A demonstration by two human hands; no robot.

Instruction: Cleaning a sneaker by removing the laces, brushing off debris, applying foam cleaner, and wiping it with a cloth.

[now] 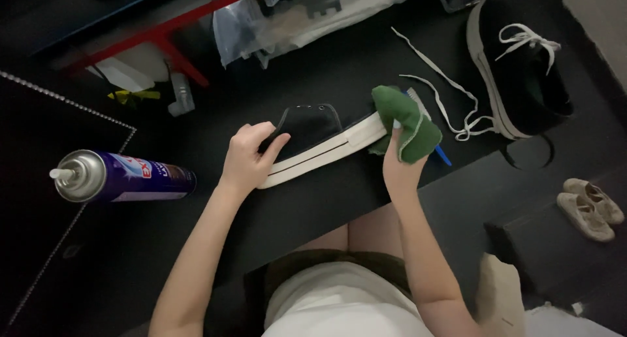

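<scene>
Black sneaker [313, 138] between both hands.

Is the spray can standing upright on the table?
No, the spray can lies on its side, nozzle pointing left, apart from the left hand that holds the black sneaker.

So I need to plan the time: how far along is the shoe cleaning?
Done: the lace is out and lies loose on the table. In hand: the left hand steadies the unlaced shoe while the right hand presses a green cloth to its white sole edge. Left: the second shoe stands aside, laced. How clean either shoe is, I cannot tell.
</scene>
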